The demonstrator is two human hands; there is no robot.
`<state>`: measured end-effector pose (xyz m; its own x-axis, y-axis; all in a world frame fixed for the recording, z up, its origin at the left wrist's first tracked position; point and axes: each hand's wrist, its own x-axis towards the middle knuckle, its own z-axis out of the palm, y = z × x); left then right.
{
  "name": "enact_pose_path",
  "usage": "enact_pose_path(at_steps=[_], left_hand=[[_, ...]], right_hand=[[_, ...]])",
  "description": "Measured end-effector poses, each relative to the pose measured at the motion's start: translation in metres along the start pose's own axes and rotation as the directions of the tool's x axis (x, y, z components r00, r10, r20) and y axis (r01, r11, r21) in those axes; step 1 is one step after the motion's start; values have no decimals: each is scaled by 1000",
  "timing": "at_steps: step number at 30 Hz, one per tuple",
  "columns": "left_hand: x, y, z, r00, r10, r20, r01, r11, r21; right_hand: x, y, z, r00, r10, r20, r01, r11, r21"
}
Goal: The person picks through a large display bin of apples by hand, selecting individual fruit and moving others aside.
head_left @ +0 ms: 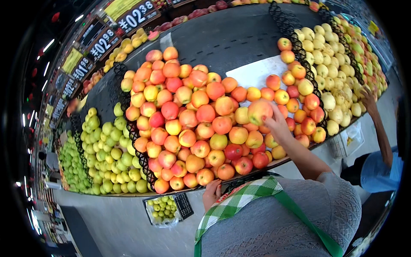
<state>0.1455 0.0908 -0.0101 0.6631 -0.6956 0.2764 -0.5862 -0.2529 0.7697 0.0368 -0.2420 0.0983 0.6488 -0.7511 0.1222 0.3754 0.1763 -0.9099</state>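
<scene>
My right hand (280, 127) grips a large red-and-yellow apple (260, 112), raised just above the heap. Under and around it, many apples (198, 99) of the same colours cover the sloping black display. Down at the display's front edge, close to the lowest apples, is my left hand (210, 195). Its fingers look curled, and part of the hand is behind the green-and-white checked apron (239, 203). Whatever those fingers may hold cannot be made out. A white sheet (257, 72) lies bare on the display beyond my right hand.
Black mesh dividers (136, 141) separate the heaps. Green fruit (113, 154) lies at left, pale yellow fruit (327, 58) at right. A crate of green fruit (162, 210) stands on the floor. At the right, another person's hand (368, 97) reaches toward the yellow fruit.
</scene>
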Motion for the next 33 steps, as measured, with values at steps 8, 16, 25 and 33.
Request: enact_pose_path(at_steps=[8,16,25,33], left_hand=[[-5,-15,3,1000,-11,24,11,999,-40],[4,22,-11,988,-145,44,140,986,89],[3,13,-6,992,-116,49,113,992,62],[7,13,-12,986,-126,107,120,991,60]], right_hand=[[208,-9,81,944,-236,232,291,926,-242],[362,65,155,866,-241,438,487,604,-631],[370,82,145,707,-435,557,707,420,-569],[376,92,140,780,-298,550,618,500,-607]])
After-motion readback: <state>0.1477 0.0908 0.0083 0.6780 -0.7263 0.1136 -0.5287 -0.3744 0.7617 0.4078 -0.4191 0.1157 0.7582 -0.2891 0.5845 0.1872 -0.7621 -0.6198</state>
